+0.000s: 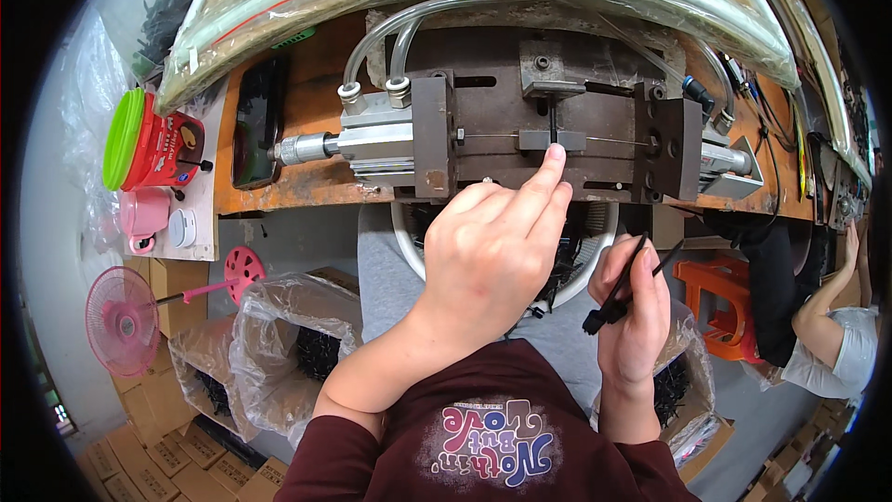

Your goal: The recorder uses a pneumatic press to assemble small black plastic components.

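Note:
My left hand (492,256) reaches up to the metal fixture (595,84) on the bench. Its index finger lies stretched along a thin black strip (554,116), which stands out from the fixture's centre block over a small grey metal bar (531,140). The thumb is hidden under the hand, and the other fingers are partly curled. Lower and to the right, my right hand (636,316) grips thin black plastic strips (617,295) with a blocky head at one end. Their exact kind is unclear.
Pneumatic cylinders (376,144) with clear hoses (409,14) flank the fixture. A white basin (405,246) of black parts sits at my lap. Plastic-lined bags (279,316), a pink fan (123,321), a red tub (172,142) and an orange stool (720,302) stand around. Another person (836,344) is at right.

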Demonstrator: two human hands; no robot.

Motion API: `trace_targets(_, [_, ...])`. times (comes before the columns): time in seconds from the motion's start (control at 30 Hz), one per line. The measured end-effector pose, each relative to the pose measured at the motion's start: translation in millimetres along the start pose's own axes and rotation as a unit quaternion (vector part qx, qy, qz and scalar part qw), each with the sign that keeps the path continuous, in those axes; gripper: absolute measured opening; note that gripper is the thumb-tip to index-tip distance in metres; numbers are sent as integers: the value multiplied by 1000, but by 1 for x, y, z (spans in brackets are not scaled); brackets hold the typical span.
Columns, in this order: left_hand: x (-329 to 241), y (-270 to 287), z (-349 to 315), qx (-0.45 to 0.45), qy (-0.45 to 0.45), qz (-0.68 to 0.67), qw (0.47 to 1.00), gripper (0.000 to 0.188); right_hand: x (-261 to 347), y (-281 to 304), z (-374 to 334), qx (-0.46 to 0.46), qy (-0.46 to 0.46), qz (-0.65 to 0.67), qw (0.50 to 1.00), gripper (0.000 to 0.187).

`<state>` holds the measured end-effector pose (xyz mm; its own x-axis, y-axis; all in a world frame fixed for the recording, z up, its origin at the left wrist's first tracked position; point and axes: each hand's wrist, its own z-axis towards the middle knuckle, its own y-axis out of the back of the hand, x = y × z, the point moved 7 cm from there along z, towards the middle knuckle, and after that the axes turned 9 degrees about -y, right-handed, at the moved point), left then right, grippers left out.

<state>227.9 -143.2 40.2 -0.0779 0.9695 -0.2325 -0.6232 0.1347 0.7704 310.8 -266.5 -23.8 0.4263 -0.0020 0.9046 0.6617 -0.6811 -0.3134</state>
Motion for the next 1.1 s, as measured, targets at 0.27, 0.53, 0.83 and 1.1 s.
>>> trace_targets(0.27, [3, 3, -1, 18, 16, -20, 1000, 32, 2, -1, -1, 10, 1, 59, 998, 29])
trace_targets(0.53, [-26, 13, -22, 42, -14, -351, 935, 30, 4, -10, 1, 12, -2, 56, 998, 31])
trace_targets(0.83, [-6, 15, -10, -29, -3, -83, 996, 31, 5, -5, 2, 65, -12, 90, 994, 45])
trace_targets(1.1, [-1, 2, 2, 15, 7, 2, 1000, 25, 5, -6, 0, 62, -14, 142, 988, 43])
